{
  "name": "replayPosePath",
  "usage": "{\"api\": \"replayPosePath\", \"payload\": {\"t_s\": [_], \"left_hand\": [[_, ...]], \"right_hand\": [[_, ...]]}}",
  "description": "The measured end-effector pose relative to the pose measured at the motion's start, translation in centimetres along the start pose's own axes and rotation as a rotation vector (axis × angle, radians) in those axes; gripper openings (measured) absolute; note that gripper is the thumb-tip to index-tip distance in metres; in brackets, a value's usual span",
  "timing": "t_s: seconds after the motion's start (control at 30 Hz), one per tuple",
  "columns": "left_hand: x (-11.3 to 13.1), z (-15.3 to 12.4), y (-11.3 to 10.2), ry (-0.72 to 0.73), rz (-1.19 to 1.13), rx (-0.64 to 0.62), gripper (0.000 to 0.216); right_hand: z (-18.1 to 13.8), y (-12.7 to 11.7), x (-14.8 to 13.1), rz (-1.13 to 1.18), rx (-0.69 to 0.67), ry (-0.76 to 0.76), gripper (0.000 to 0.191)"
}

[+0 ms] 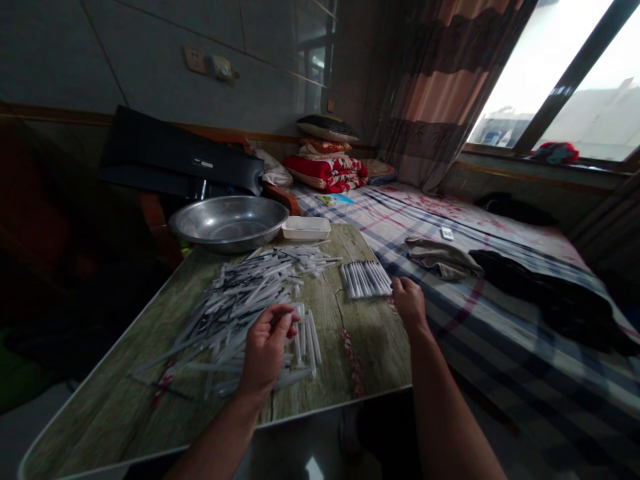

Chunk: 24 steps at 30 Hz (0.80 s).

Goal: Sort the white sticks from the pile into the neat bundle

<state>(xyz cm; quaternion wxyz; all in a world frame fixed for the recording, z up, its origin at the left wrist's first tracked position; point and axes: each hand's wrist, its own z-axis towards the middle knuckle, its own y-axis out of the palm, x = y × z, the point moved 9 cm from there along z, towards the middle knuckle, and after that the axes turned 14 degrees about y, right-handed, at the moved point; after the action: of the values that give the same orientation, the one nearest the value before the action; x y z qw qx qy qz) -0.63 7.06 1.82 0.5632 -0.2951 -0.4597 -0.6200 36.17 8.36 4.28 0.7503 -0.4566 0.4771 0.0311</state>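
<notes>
My left hand (271,333) hovers over the table with its fingers curled and the thumb pressed against them; whether something small is in it cannot be made out. Just right of it lie a few separate white pen barrels (312,340), roughly side by side. A loose pile of translucent white pen barrels (250,287), some with dark parts, spreads behind and left of that hand. My right hand (409,301) is closed at the right end of a neat row of white pens (364,279) with dark tips. What its fingers hold is hidden.
Behind the pile stand a wide metal basin (230,223) and a white plastic tray (306,229). A bed with a checked sheet (390,230) adjoins the table's (330,380) right side, with a grey cloth (445,259) and dark clothing on it. A black monitor-like panel (180,157) leans behind the basin.
</notes>
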Motion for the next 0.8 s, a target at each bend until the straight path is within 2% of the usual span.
{"api": "replayPosePath", "payload": {"t_s": [0.07,0.17,0.3,0.43,0.57,0.8], "left_hand": [[0.2,0.1,-0.6,0.024,0.004,0.053,0.017],[0.3,0.2,-1.4,0.049,0.01,0.119,0.017],[0.2,0.4,-1.9,0.056,0.019,0.158,0.017],[0.5,0.5,-2.4,0.073,0.024,0.2,0.016],[0.7,0.7,-2.7,0.096,0.014,0.232,0.015],[0.3,0.6,-2.8,0.079,-0.003,0.244,0.019]], "right_hand": [[-0.5,0.6,-1.0,0.073,-0.028,-0.034,0.036],[-2.4,3.1,-3.7,0.101,-0.137,-0.131,0.032],[-7.6,8.2,-8.5,0.018,-0.438,-0.374,0.023],[-12.3,11.4,-11.3,-0.08,-0.595,-0.529,0.021],[-14.2,12.9,-11.7,-0.207,-0.6,-0.604,0.02],[-13.3,13.9,-9.2,-0.46,-0.598,-0.429,0.02]]}}
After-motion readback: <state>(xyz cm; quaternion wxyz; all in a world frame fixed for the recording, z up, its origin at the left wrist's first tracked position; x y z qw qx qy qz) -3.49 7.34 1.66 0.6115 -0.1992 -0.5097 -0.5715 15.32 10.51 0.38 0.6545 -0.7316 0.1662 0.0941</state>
